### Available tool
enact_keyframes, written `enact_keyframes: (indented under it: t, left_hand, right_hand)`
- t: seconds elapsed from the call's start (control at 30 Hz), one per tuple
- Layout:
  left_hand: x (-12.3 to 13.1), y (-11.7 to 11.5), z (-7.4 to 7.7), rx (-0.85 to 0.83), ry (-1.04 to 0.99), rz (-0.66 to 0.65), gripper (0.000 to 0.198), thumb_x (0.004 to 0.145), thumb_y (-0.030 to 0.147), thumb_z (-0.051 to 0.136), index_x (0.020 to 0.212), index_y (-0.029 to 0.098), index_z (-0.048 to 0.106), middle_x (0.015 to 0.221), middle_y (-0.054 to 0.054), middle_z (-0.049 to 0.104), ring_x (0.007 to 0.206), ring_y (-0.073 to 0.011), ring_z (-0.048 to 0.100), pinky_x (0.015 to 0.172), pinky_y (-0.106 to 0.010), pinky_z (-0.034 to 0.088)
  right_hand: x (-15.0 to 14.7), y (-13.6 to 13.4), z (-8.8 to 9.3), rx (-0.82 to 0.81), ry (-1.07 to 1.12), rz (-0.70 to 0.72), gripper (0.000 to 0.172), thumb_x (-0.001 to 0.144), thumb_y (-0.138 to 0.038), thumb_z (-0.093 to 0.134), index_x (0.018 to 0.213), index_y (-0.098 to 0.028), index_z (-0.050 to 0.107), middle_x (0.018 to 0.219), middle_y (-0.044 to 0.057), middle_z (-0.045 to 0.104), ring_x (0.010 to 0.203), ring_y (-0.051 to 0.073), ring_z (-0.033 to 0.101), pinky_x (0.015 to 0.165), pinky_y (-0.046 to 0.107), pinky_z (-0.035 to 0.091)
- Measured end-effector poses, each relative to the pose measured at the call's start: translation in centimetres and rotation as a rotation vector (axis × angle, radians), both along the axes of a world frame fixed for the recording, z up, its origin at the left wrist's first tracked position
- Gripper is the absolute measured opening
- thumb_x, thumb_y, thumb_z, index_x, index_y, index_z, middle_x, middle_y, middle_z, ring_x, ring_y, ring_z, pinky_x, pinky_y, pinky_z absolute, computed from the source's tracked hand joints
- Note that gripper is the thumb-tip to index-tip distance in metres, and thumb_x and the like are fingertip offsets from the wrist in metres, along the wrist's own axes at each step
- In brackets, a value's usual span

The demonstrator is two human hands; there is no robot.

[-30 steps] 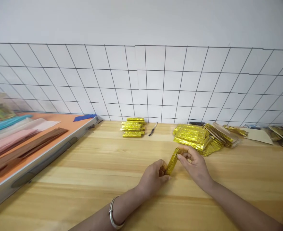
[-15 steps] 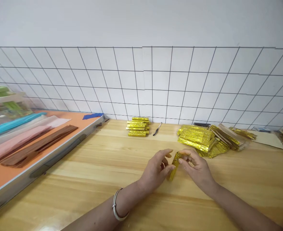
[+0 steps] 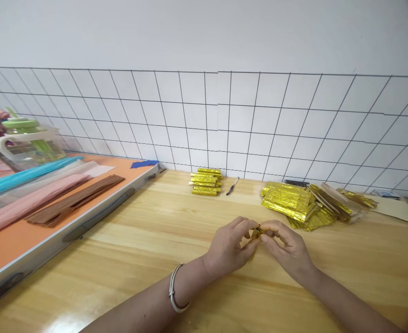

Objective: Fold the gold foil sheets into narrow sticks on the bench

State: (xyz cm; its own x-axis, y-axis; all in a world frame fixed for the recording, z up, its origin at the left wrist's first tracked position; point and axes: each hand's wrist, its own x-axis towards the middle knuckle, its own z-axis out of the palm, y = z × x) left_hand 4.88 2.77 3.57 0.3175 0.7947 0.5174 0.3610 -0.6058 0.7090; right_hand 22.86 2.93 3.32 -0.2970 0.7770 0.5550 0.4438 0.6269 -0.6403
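Between my two hands is a small folded piece of gold foil paper (image 3: 256,232), mostly covered by the fingers. My left hand (image 3: 231,244), with a silver bangle (image 3: 175,289) on its wrist, pinches the piece from the left. On the other side, the thumb and forefinger of my right hand (image 3: 287,244) grip its upper end. Beyond the hands, a pile of flat gold foil paper (image 3: 289,200) lies to the right. A stack of narrow folded gold strips (image 3: 207,181) sits to the left, near the wall.
A black pen (image 3: 232,186) lies beside the stacked strips. At left, an orange-topped raised board (image 3: 96,196) bears brown crepe paper (image 3: 75,203), pink crepe paper (image 3: 40,201) and a green-lidded jug (image 3: 27,138). The gridded wall (image 3: 197,115) bounds the table at the back.
My left fingers have closed onto the upper end of the gold piece, meeting the right fingertips. Less of the piece shows now. The view has shifted slightly left.
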Motion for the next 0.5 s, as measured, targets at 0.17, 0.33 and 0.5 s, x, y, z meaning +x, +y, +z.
enact_keyframes:
  t: [0.17, 0.33, 0.5]
  left_hand:
    - [0.2, -0.3, 0.1, -0.005, 0.0, 0.02, 0.025, 0.075, 0.017, 0.055, 0.099, 0.023, 0.061, 0.081, -0.003, 0.059, 0.072, -0.0137, 0.055, 0.058, -0.021, 0.041]
    - [0.2, -0.3, -0.2, -0.018, -0.035, 0.031, 0.022, 0.077, 0.019, 0.056, 0.098, 0.022, 0.06, 0.082, -0.004, 0.061, 0.072, -0.0136, 0.056, 0.057, -0.021, 0.042]
    - [0.2, -0.3, -0.4, -0.012, -0.051, -0.013, 0.02, 0.08, 0.021, 0.053, 0.099, 0.021, 0.06, 0.083, -0.005, 0.063, 0.074, -0.0143, 0.057, 0.058, -0.022, 0.043]
  right_hand:
    - [-0.3, -0.2, 0.4, 0.022, 0.015, 0.02, 0.011, 0.083, -0.02, 0.053, 0.092, -0.025, 0.058, 0.086, 0.002, 0.061, 0.072, 0.015, 0.057, 0.067, 0.028, 0.048]
    - [-0.3, -0.2, 0.7, 0.038, 0.018, 0.002, 0.01, 0.082, -0.019, 0.053, 0.089, -0.024, 0.058, 0.083, 0.002, 0.061, 0.07, 0.014, 0.057, 0.065, 0.027, 0.047]
    - [-0.1, -0.1, 1.2, -0.001, 0.014, 0.018, 0.006, 0.081, -0.021, 0.054, 0.085, -0.024, 0.058, 0.083, 0.002, 0.061, 0.07, 0.015, 0.057, 0.064, 0.028, 0.048]
